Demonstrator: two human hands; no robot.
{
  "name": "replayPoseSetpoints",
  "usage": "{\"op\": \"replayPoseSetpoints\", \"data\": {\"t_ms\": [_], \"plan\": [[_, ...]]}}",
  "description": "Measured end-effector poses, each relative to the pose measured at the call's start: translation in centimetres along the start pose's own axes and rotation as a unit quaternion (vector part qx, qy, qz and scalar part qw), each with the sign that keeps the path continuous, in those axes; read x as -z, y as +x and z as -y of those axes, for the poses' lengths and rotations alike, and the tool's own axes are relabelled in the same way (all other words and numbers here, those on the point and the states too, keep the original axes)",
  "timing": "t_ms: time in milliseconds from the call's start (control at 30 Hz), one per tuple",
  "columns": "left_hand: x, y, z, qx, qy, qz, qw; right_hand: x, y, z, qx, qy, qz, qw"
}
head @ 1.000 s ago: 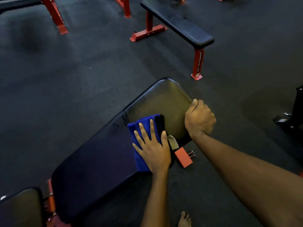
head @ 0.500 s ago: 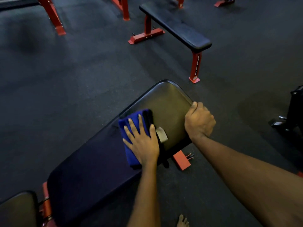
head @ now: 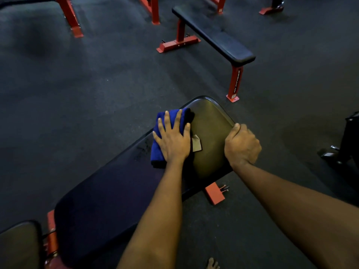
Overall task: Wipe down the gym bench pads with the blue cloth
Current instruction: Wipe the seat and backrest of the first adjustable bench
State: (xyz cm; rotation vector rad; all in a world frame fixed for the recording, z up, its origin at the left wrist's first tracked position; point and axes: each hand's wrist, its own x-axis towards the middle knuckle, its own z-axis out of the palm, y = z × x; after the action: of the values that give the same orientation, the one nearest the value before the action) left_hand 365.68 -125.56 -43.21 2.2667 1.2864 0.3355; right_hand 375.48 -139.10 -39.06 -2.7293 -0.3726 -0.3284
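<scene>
A long black bench pad [head: 108,199] runs from lower left up to its rounded far end in the middle of the head view. A folded blue cloth [head: 157,150] with a pale tag lies on the pad's far left edge. My left hand [head: 173,140] presses flat on the cloth with fingers spread and straight. My right hand [head: 241,145] grips the pad's right edge near the far end, its fingers curled over the rim.
A flat black bench [head: 219,38] on red legs stands behind. More red frames [head: 71,18] line the top edge. A second pad [head: 19,247] sits at lower left, dark equipment [head: 347,138] at right, a red foot plate [head: 214,193] under the bench. Bare toes show at the bottom.
My left hand has slid the blue cloth across the pad, away from me toward its far left edge. My right hand has kept its grip on the right edge.
</scene>
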Motion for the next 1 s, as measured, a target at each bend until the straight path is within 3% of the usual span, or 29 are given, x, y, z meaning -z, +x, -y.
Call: {"op": "replayPoseSetpoints", "data": {"t_ms": [167,300,367,500,600,667,800,1000], "plan": [[0.8,-1.3,6.9,0.176,-0.032,-0.007,0.984,-0.1,-0.1,0.0,-0.006,-0.004,-0.003,1.000],[1.0,-2.1,6.6,0.204,-0.025,-0.003,0.979,-0.1,-0.4,0.2,-0.003,-0.003,-0.006,1.000],[0.6,-1.5,3.2,0.148,-0.006,-0.005,0.989,0.0,-0.4,0.2,-0.003,-0.003,-0.004,1.000],[-0.2,-2.0,-4.2,-0.105,0.015,0.003,0.994,0.0,-0.1,0.2,0.004,-0.007,0.000,1.000],[-0.2,-1.3,-3.3,-0.139,0.004,0.013,0.990,0.0,0.0,0.1,0.009,-0.001,0.001,1.000],[0.3,-0.3,0.4,-0.070,0.004,-0.005,0.998,0.0,-0.1,-0.1,0.011,0.000,0.001,1.000],[1.5,-0.4,8.8,0.154,-0.028,0.004,0.988,-0.2,-0.2,0.0,0.007,0.003,-0.004,1.000],[-0.5,-6.3,6.3,0.220,-0.044,-0.011,0.974,-0.3,-0.3,0.0,0.004,-0.002,-0.004,1.000]]}}
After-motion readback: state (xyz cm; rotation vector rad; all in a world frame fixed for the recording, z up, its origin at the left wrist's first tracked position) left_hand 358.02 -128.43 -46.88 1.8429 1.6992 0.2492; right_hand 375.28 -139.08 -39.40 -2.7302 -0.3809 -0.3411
